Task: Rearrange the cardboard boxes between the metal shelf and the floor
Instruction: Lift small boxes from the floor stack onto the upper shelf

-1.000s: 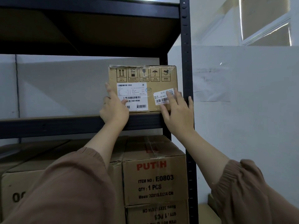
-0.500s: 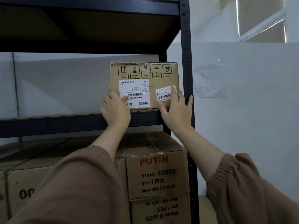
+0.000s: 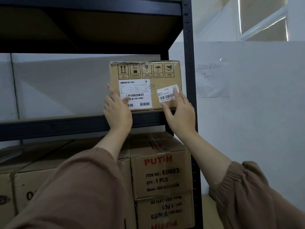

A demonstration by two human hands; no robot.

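A small cardboard box (image 3: 153, 75) with white barcode labels stands on the black metal shelf (image 3: 66, 125), at its right end against the upright post. My left hand (image 3: 117, 111) lies flat with straight fingers against the box's lower left front. My right hand (image 3: 180, 112) lies flat against the lower right front, fingertips on the small label. Neither hand curls round the box.
Below the shelf stand stacked cardboard boxes: one marked PUTIH E0803 (image 3: 162, 171) on top of an upside-down one (image 3: 166, 210), with larger boxes (image 3: 29, 182) to the left. The shelf post (image 3: 189, 80) runs vertically at the right. A white wall (image 3: 247, 104) lies beyond.
The box has slid a little further back on the shelf. Both hands stay flat on its front, and have sunk slightly lower against it.
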